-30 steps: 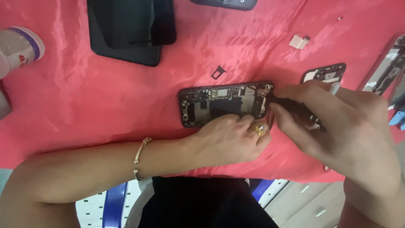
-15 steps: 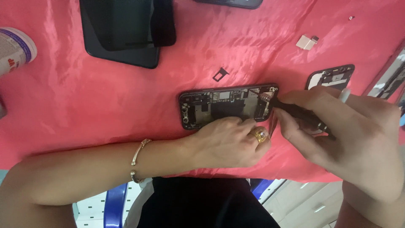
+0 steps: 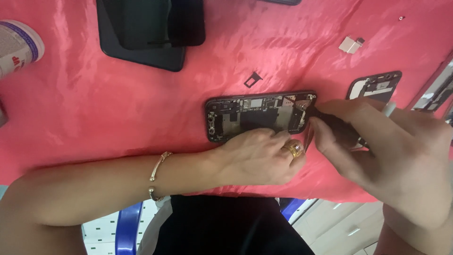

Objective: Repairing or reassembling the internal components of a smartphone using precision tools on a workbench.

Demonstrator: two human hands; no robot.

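An opened phone body [image 3: 257,115] lies on the red cloth [image 3: 118,108], its circuit boards showing. My left hand [image 3: 257,158], with a gold ring and a gold bracelet at the wrist, presses on the phone's near edge and holds it still. My right hand [image 3: 391,151] grips a thin black tool [image 3: 330,118]. The tool's tip touches the right end of the phone, inside the frame. Most of the tool is hidden in my fingers.
Two dark flat panels [image 3: 146,33] are stacked at the back. A small black tray part [image 3: 252,79] lies behind the phone, a small white piece [image 3: 350,45] at the back right. Another phone part [image 3: 375,85] lies at the right, a white container [image 3: 19,45] at the far left.
Both hands stay on the phone with the tool tip at its right end. The view has shifted slightly; little else differs.
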